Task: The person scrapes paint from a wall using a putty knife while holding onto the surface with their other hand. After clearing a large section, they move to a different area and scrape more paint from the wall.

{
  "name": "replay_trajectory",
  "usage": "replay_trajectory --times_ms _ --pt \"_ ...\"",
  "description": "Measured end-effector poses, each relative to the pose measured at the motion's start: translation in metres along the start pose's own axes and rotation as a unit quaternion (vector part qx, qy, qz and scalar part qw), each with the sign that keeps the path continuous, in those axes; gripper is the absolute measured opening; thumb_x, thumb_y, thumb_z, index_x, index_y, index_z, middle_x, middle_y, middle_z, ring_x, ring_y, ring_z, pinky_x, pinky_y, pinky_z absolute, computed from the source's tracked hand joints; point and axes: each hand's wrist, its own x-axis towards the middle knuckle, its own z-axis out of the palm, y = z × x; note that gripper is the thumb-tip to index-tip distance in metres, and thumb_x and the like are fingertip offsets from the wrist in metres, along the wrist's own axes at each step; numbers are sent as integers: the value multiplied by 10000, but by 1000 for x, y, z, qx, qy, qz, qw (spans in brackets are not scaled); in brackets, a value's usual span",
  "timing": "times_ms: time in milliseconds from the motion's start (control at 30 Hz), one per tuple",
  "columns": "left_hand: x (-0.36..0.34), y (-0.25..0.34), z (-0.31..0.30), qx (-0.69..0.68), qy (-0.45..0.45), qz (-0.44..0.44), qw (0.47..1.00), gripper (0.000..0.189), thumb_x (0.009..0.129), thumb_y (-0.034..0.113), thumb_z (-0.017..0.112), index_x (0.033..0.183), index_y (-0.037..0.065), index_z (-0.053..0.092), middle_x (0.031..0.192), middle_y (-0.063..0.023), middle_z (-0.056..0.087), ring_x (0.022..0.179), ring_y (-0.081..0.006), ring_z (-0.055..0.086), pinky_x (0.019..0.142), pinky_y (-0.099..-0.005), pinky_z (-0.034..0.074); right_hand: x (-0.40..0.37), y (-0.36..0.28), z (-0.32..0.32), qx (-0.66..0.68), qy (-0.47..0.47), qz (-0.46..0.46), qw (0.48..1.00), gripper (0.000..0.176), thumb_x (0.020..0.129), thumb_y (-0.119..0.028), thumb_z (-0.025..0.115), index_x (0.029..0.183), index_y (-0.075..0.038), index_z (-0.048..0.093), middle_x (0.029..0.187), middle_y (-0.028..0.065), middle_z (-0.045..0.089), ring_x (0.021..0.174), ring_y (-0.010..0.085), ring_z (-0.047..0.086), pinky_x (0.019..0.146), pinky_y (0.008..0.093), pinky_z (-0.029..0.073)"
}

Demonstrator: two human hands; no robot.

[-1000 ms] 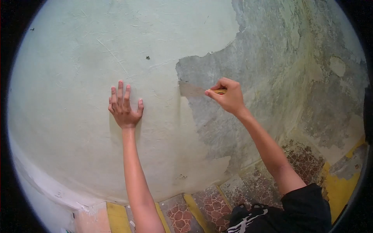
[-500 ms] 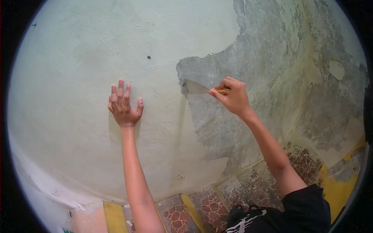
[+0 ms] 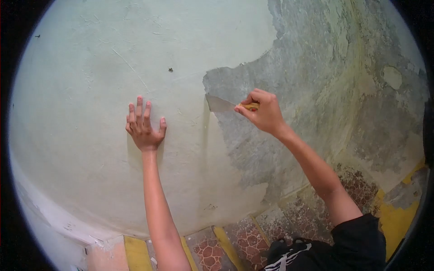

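Note:
My left hand (image 3: 144, 124) lies flat on the pale green painted wall (image 3: 90, 90), fingers spread and pointing up. My right hand (image 3: 262, 110) grips a scraper (image 3: 224, 105) by its yellow handle. The metal blade points left and its tip meets the edge of the paint, where the green coat ends and bare grey plaster (image 3: 294, 77) begins. The two hands are about a forearm's width apart.
The stripped grey area runs up and to the right into a wall corner with patchy yellow-green remains. Below, steps (image 3: 226, 246) with red-brown stone-pattern tiles and yellow edging show. A small dark hole (image 3: 171, 69) marks the paint above my left hand.
The scraper drew back to the right half a second ago, then pushed left again to the paint edge. My left hand stayed flat on the wall.

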Motion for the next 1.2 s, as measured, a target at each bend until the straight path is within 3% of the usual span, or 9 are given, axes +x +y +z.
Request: replay_trajectory --times_ms 100,167,300,367,467,800,900,967,1200 --pt "4 -1 -1 1 3 2 1000 602 828 415 586 1390 223 488 1545 8 405 1430 -229 330 1091 -408 269 3 6 -4 1 5 -24 1000 324 730 -183 864 660 -11 599 674 72 634 596 144 595 536 289 449" --pt "3 0 1 0 8 -7 1000 608 824 411 589 1393 226 484 1541 8 409 1429 -236 333 1098 -414 264 3 6 1 52 24 45 997 262 735 -190 847 684 -23 652 693 94 654 612 209 625 577 315 489" --pt "0 -2 3 4 1 -7 1000 589 828 454 564 1379 260 492 1531 40 419 1425 -209 327 1097 -415 271 4 1 -3 13 -7 25 1000 263 737 -191 846 688 -20 652 702 96 661 608 209 628 572 308 493" --pt "1 -2 3 10 5 -4 1000 591 832 456 565 1385 262 487 1532 38 417 1425 -214 328 1098 -414 270 10 7 -9 38 4 4 999 313 734 -184 860 677 -1 612 681 83 655 598 134 598 531 292 455" --pt "2 -1 3 12 4 -13 1000 595 833 456 569 1390 263 484 1534 34 415 1426 -220 328 1099 -416 271 6 1 5 42 11 30 999 257 748 -185 836 697 -10 655 719 107 674 637 209 651 587 305 504" --pt "1 -2 3 13 1 -5 1000 594 839 458 563 1395 267 476 1534 30 413 1425 -224 332 1101 -419 271 4 -3 6 58 8 36 998 245 759 -187 823 712 -14 656 718 96 655 637 206 635 575 322 486" --pt "-1 -1 1 5 -1 -9 1000 595 838 454 565 1395 265 476 1532 27 416 1423 -226 335 1097 -419 276 -1 -1 4 61 -23 10 998 230 753 -178 825 718 -23 659 715 86 642 633 214 626 569 342 482" --pt "1 -3 1 6 0 -4 1000 596 832 452 569 1391 263 481 1527 26 424 1424 -226 335 1094 -416 280 -7 5 7 -7 -134 -84 987 257 755 -162 845 698 -18 640 743 70 650 611 155 617 550 301 477" --pt "-1 -3 2 17 -4 -9 1000 597 825 452 577 1382 255 493 1523 22 431 1422 -227 336 1096 -416 283 9 20 -14 39 -28 -12 999 264 721 -193 857 703 -21 658 729 82 672 638 182 640 563 310 488"
